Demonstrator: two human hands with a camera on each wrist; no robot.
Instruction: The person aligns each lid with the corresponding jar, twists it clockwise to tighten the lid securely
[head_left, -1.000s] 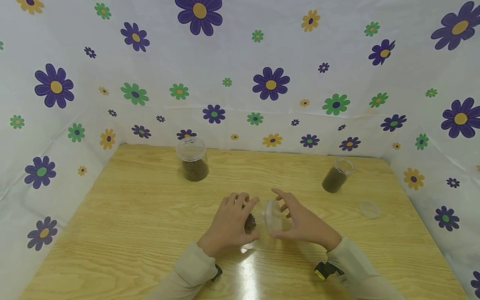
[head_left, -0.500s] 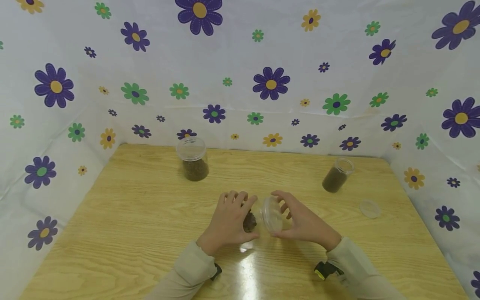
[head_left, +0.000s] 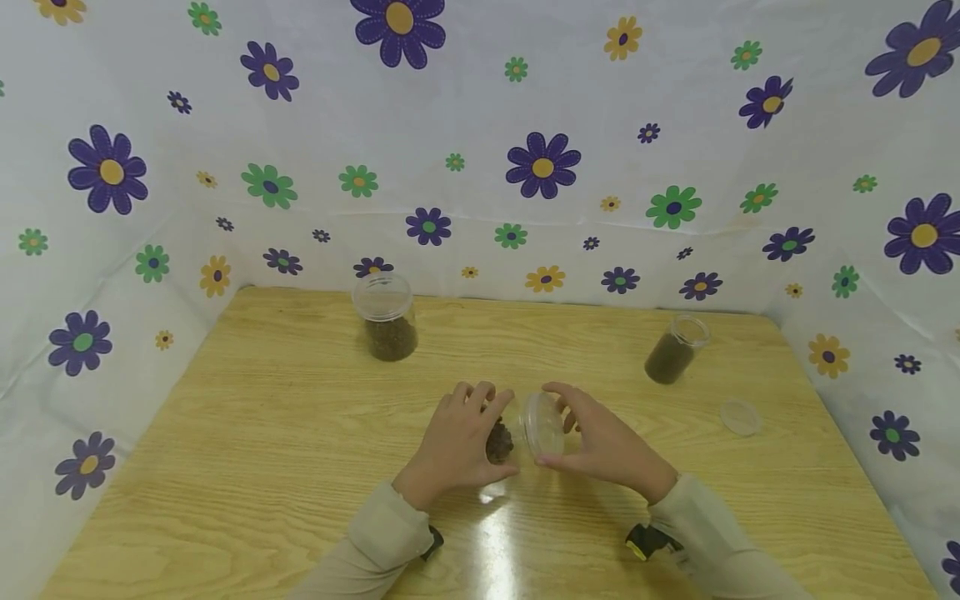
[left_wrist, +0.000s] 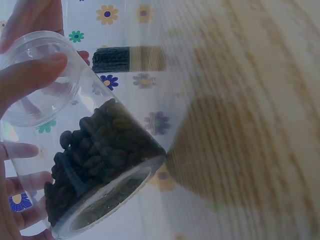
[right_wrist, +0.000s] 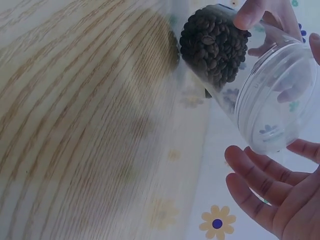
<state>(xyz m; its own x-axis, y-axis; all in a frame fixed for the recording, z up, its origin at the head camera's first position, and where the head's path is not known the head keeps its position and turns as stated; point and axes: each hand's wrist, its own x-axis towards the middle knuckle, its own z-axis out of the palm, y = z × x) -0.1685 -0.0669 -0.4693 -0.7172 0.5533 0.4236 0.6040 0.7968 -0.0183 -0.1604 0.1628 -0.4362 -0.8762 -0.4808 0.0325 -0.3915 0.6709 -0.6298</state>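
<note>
**Both hands on a tilted jar of beans**

A clear jar (left_wrist: 100, 155) of dark beans (right_wrist: 215, 50) leans at the table's middle, its lid (head_left: 545, 429) end toward the right. The left hand (head_left: 457, 442) is wrapped around the jar's body; the right hand (head_left: 600, 437) grips the lid's rim between thumb and fingers (whether the jar's base touches the table (head_left: 262, 433), I cannot tell). Farther back stand a wide jar (head_left: 390, 333) at left and a narrow jar (head_left: 670, 358) at right, both with dark contents. A clear disc (head_left: 740, 417) lies near the narrow one. Flowered cloth (head_left: 480, 108) surrounds the table.
</note>
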